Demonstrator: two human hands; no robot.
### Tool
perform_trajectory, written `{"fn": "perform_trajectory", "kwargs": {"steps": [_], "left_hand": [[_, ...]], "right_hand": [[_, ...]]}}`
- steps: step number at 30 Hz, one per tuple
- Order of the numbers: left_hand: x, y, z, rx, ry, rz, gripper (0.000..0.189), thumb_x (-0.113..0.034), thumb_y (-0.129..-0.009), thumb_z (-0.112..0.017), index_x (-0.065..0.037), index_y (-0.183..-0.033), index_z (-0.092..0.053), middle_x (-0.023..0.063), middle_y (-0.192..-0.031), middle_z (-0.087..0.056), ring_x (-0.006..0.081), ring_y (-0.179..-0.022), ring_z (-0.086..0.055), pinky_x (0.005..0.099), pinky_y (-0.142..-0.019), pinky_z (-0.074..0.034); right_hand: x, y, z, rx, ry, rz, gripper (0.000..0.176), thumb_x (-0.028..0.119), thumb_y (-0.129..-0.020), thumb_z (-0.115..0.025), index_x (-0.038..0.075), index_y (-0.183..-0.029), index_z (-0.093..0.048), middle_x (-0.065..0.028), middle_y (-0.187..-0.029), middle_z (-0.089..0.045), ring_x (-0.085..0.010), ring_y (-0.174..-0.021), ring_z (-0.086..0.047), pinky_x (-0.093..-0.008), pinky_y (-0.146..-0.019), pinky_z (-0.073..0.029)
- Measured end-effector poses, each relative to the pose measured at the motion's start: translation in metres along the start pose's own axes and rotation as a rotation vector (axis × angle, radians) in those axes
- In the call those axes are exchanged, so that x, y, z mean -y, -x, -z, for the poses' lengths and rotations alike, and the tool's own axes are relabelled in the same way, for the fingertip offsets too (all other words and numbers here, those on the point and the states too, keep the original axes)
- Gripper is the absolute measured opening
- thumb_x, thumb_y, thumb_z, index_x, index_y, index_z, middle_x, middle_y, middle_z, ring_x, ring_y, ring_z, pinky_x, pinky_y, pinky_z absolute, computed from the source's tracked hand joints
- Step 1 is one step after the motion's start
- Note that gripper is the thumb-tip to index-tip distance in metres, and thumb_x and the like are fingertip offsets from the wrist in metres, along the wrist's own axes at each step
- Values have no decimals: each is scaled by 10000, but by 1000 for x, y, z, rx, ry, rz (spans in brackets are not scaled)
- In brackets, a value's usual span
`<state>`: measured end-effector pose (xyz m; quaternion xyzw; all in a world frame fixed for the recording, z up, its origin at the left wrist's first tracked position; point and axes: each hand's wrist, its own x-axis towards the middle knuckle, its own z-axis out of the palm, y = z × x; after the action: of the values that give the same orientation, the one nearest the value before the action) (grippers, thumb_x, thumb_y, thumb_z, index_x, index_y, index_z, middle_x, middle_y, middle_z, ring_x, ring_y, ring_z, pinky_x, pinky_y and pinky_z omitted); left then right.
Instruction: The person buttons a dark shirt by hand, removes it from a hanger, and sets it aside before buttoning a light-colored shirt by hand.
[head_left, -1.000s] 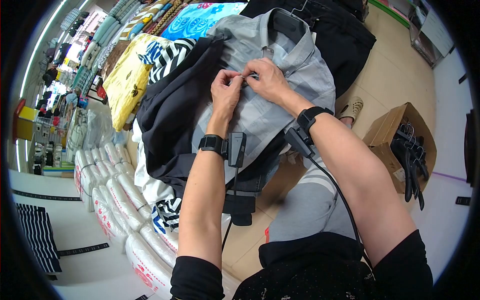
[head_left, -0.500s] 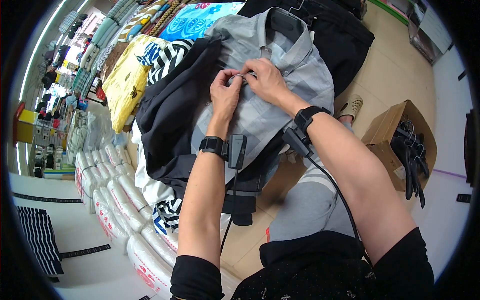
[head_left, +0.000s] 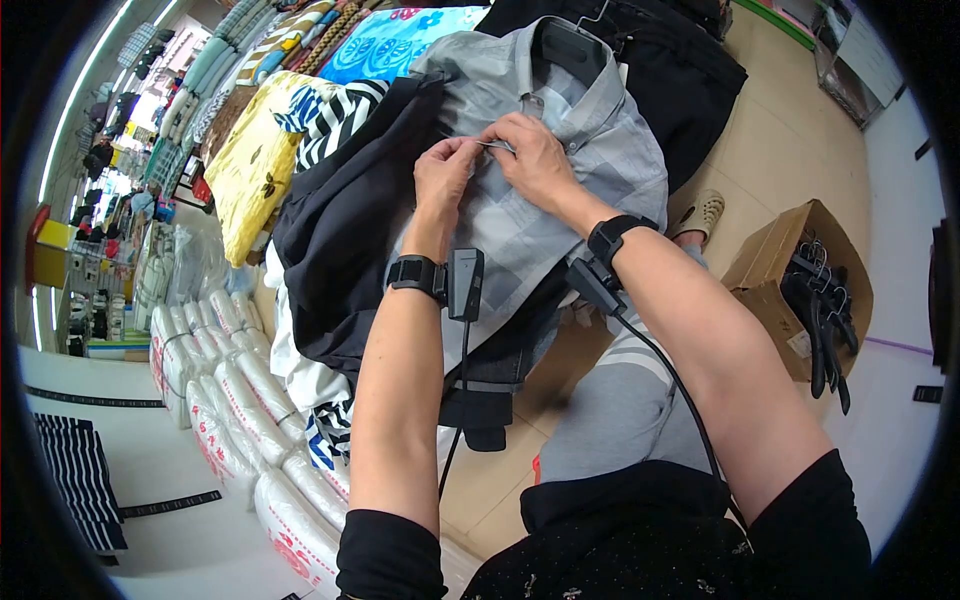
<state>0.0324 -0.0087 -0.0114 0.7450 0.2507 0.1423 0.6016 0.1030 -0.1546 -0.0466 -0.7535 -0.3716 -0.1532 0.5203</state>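
A grey checked shirt (head_left: pixel 520 240) lies front up over a pile of garments, a black hanger (head_left: pixel 572 50) inside its collar. Both hands work at the shirt's front opening, below the collar. My left hand (head_left: pixel 440 182) is closed, thumb and fingers pinching the front edge. My right hand (head_left: pixel 535 165) pinches the same edge a little to the right, its fingers bent over the cloth. A thin strip of the edge runs between the two sets of fingertips. Any button there is hidden by my fingers. Dark clothing (head_left: pixel 335 220) lies against the shirt's left side.
A yellow garment (head_left: pixel 245 170) and a blue patterned cloth (head_left: pixel 400 42) lie beyond the pile. At lower left are plastic-wrapped white bundles (head_left: pixel 250 400). A cardboard box (head_left: pixel 765 255) of black hangers (head_left: pixel 825 320) stands on the right. A cable (head_left: pixel 680 380) hangs from my right wrist.
My left hand has shifted slightly left, away from the right hand, and the shirt edge between them is more exposed. The right hand has barely moved.
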Motion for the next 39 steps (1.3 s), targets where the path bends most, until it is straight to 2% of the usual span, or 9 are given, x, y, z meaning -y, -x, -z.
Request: {"fn": "perform_trajectory", "kwargs": {"steps": [6,14,17,20,23,26,32,35,39], "left_hand": [[2,-9,3,46,7,21,189,-257,-897,-788,-119,-1022,-822,-76,-877,-660,50,-798,-522,239,-707,-373],[6,-11,5,90,-16,-51,207,-267,-912,-759,-88,-1002,-809,-70,-881,-670,44,-810,-526,236,-725,-380],[9,-10,0,31,19,-76,203,-233,-899,-794,-41,-965,-792,-62,-804,-650,31,-689,-507,223,-605,-368],[-2,-3,1,44,-23,-9,195,-238,-908,-791,-52,-965,-794,-69,-802,-642,32,-685,-502,226,-604,-367],[-1,-8,9,138,-73,69,231,-334,-952,-760,-131,-1047,-814,-76,-910,-676,53,-844,-519,239,-791,-372],[-4,-7,15,216,-71,57,234,-325,-980,-739,-127,-1082,-808,-79,-917,-663,57,-869,-525,254,-829,-376],[8,-10,11,179,-54,49,204,-260,-1011,-738,-116,-1154,-759,-60,-965,-663,54,-907,-548,216,-798,-406],[17,-5,3,111,-48,-94,193,-219,-1020,-734,-90,-1164,-728,-47,-1000,-664,53,-893,-548,207,-772,-423],[26,-1,-1,49,-76,-329,166,-174,-1005,-718,-29,-1086,-720,-22,-966,-689,86,-827,-556,273,-758,-487]], "right_hand": [[1,1,-1,-14,32,9,149,36,-915,-681,69,-1038,-757,-124,-1106,-691,-384,-1123,-640,-484,-993,-523],[1,3,-1,-18,67,41,121,66,-936,-699,42,-1047,-740,-115,-1104,-683,-365,-1105,-644,-461,-964,-523],[1,3,-1,-15,63,38,125,68,-937,-697,43,-1052,-738,-114,-1108,-681,-366,-1106,-642,-464,-965,-524],[1,4,-2,-17,54,27,129,67,-934,-695,45,-1055,-735,-113,-1113,-679,-367,-1116,-639,-462,-974,-522],[-1,2,-2,-5,36,28,134,63,-927,-681,51,-1047,-737,-130,-1124,-679,-379,-1132,-633,-477,-995,-523],[-3,1,1,20,11,30,132,66,-920,-680,50,-1039,-735,-140,-1126,-678,-386,-1137,-630,-486,-1002,-524],[-3,3,1,20,31,31,122,82,-920,-710,34,-1030,-727,-130,-1127,-679,-381,-1121,-637,-471,-984,-524],[-3,3,-1,18,46,38,126,100,-923,-724,24,-1023,-727,-125,-1129,-683,-378,-1113,-641,-466,-971,-527],[-3,3,-1,24,40,14,138,124,-920,-729,19,-1009,-722,-127,-1127,-683,-377,-1109,-642,-465,-967,-530]]}}
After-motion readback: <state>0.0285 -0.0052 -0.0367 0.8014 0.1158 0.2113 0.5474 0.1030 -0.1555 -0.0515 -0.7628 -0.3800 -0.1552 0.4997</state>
